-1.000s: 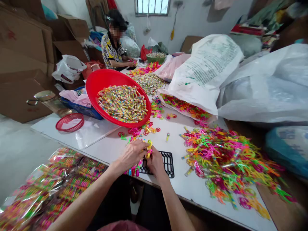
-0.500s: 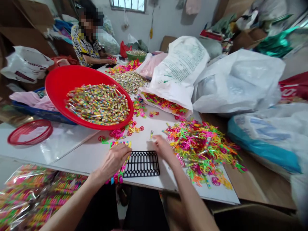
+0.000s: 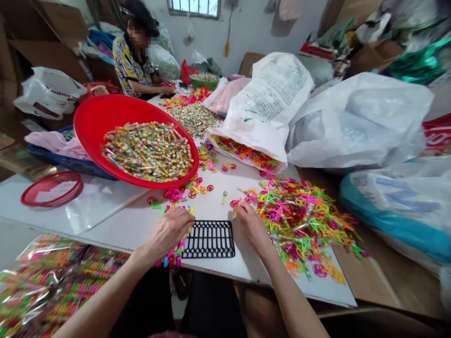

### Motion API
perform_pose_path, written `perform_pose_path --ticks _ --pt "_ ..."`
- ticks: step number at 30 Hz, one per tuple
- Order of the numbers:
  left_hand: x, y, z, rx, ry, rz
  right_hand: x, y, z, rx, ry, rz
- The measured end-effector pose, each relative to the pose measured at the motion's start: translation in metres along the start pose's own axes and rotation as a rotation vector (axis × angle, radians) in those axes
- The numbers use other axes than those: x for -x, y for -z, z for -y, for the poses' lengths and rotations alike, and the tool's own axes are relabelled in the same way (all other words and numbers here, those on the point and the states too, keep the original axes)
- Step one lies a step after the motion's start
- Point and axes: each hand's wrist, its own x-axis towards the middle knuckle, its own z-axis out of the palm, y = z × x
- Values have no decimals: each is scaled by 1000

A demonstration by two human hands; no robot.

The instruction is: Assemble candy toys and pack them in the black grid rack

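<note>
My left hand (image 3: 173,228) is closed over the left end of a black plastic grid rack (image 3: 211,239) at the table's near edge. Bright plastic pieces (image 3: 172,260) fill the rack's left end, partly under that hand. The rack's slots to the right of the hand show bare. Right of the rack, my right hand (image 3: 249,225) has its fingers pinched together beside a big heap of bright plastic pieces (image 3: 306,216). A small coloured bit shows at its fingertips, too small to name. One small clear tube with a coloured band (image 3: 224,198) lies just beyond the rack.
A tilted red basin (image 3: 95,117) holds many small striped tubes (image 3: 151,152). A white sack (image 3: 268,94) spills more plastic pieces. Left are a red basket (image 3: 52,203) and packed bags (image 3: 59,291). Another person (image 3: 136,65) sits at the far left. Bulky bags (image 3: 362,122) line the right.
My right hand has moved right and slightly down, away from the small tube and towards the heap. My left hand stays on the rack. The view has shifted slightly.
</note>
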Motion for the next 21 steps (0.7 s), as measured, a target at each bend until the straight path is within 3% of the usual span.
perform_pose_path --ticks 5,10,13,16,18,21 --pt "-9 -2 4 6 17 -15 -9 -1 13 25 -406 75" --pt "-21 -1 11 -4 22 -45 -22 2 21 -92 -565 55" --pt "-27 4 1 -35 47 -133 -14 13 21 -167 -553 21" --pt "-33 6 -22 68 191 -272 2 29 31 -373 -438 -169" --pt "-36 2 -40 274 339 -247 14 35 44 -479 -307 -313" --pt "-38 -7 -60 575 471 -158 27 39 63 -458 -171 -410"
